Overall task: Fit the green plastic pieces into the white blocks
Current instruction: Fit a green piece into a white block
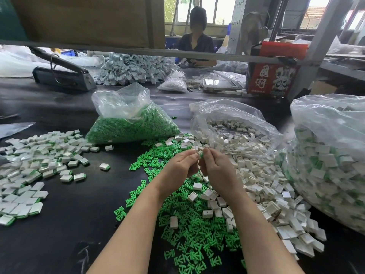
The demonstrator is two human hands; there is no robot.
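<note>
Above the middle of the black worktop (59, 224), left hand (178, 165) and right hand (214, 168) both pinch one small white plastic block (198, 149) with a green plastic piece (201, 154); light, rigid, smooth, best held by flat sides

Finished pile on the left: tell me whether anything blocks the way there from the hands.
Nothing visible does. Both hands pinch a white block above the loose green pieces; only bare black tabletop lies between them and the finished pile.
</note>
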